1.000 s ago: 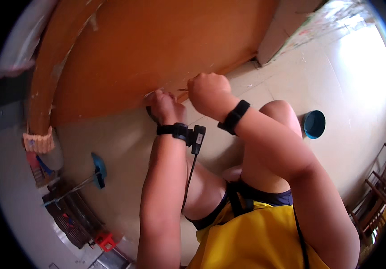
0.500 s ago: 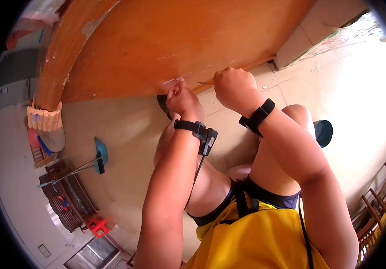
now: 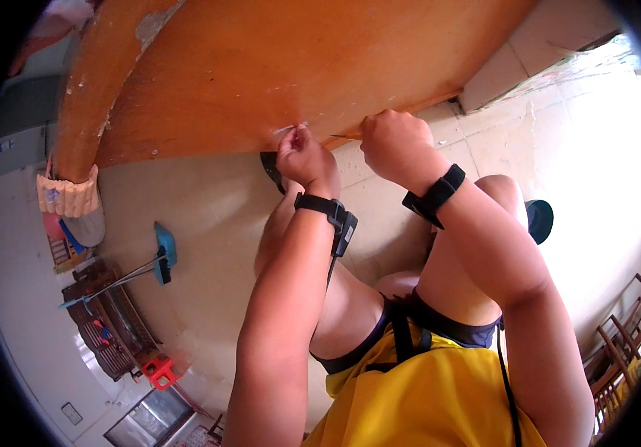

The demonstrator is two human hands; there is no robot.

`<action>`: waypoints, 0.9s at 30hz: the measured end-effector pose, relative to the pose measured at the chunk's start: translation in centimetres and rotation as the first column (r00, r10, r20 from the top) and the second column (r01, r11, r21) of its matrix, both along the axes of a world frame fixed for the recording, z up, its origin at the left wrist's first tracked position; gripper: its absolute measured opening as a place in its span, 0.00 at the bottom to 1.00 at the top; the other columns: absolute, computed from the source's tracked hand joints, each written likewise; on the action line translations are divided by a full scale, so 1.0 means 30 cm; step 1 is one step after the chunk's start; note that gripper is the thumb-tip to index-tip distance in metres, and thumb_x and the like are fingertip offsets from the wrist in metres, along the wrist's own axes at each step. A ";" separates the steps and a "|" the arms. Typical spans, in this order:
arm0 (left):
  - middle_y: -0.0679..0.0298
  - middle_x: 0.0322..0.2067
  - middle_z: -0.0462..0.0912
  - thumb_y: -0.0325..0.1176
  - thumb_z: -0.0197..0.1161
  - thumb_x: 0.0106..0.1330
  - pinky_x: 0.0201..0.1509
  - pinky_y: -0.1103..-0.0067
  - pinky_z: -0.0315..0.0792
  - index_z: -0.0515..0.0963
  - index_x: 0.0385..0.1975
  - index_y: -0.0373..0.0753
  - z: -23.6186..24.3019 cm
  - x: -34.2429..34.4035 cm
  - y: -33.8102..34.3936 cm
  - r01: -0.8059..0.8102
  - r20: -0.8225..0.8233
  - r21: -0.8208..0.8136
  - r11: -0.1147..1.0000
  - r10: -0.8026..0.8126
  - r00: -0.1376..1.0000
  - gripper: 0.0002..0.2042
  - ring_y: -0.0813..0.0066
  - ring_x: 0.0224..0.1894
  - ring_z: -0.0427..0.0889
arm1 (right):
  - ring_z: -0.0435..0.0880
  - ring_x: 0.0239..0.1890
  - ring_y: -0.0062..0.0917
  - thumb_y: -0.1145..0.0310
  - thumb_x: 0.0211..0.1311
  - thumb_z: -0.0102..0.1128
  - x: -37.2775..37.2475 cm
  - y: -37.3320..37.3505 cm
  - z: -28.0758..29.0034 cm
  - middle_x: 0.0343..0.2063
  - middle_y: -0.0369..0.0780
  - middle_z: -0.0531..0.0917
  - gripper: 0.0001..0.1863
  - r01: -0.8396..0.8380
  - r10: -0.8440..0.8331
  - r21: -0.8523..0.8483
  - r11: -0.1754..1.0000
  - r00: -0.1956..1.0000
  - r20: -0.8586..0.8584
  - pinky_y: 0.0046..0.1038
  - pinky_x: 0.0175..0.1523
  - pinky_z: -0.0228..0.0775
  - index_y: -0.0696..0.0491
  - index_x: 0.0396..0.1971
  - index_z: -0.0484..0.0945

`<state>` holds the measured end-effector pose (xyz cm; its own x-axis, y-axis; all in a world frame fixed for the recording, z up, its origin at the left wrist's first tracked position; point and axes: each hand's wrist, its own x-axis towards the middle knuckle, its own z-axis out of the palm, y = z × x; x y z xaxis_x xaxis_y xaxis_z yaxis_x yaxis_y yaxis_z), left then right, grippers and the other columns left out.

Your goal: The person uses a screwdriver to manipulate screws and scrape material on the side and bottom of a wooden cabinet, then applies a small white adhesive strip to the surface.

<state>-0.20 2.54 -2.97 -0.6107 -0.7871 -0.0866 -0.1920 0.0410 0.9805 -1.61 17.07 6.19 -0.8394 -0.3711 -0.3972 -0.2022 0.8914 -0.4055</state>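
Note:
My left hand [image 3: 307, 158] is closed in a pinch close to the lower part of an orange-brown wooden panel [image 3: 261, 82]. A small whitish streak [image 3: 283, 130] shows by its fingertips; whether it is held or lies on the panel, I cannot tell. Just to the right, my right hand [image 3: 397, 149] makes a fist round a thin pointed tool [image 3: 346, 137]. Only the tool's narrow dark tip sticks out, aimed left toward my left hand; its handle is hidden in the fist. The two hands are apart.
A blue dustpan [image 3: 164, 249] with long handles lies at the left, beside a dark wooden seat [image 3: 108, 320] and a red plastic stool [image 3: 160, 371]. A dark blue-green bucket [image 3: 539, 221] stands past my right knee. Wooden chairs [image 3: 626, 328] are at the far right.
My right hand has shifted slightly right, and my left hand has turned a little at the panel. The pointed tool stays in my right fist. The whole view has tilted slightly.

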 end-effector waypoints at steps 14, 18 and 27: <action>0.67 0.26 0.79 0.28 0.60 0.64 0.31 0.82 0.68 0.78 0.31 0.31 -0.024 0.001 -0.022 0.073 0.065 -0.140 0.987 -0.065 0.996 0.06 0.81 0.27 0.74 | 0.85 0.41 0.38 0.70 0.58 0.51 -0.004 0.005 -0.013 0.37 0.45 0.85 0.11 -0.032 0.031 0.033 0.999 0.999 0.024 0.34 0.42 0.79 0.54 0.35 0.83; 0.59 0.25 0.84 0.29 0.63 0.62 0.34 0.80 0.73 0.80 0.30 0.28 -0.044 0.011 -0.070 0.131 0.061 -0.195 0.972 -0.121 0.991 0.08 0.75 0.28 0.80 | 0.85 0.41 0.39 0.70 0.58 0.51 -0.009 0.009 -0.013 0.37 0.45 0.85 0.11 -0.021 0.021 0.025 0.999 0.999 0.025 0.35 0.42 0.79 0.53 0.35 0.83; 0.58 0.25 0.84 0.30 0.64 0.61 0.35 0.79 0.74 0.81 0.29 0.29 -0.011 0.016 -0.060 0.154 0.091 -0.311 0.938 -0.132 0.987 0.08 0.74 0.27 0.81 | 0.85 0.39 0.40 0.70 0.58 0.50 -0.007 0.012 0.001 0.35 0.46 0.85 0.11 -0.024 0.024 -0.005 1.000 1.000 0.019 0.35 0.41 0.79 0.54 0.35 0.82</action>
<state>0.28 0.73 -3.29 -0.7204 -0.6853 0.1070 -0.2266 0.3784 0.8975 -1.82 17.44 6.23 -0.8223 -0.3932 -0.4114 -0.2161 0.8845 -0.4135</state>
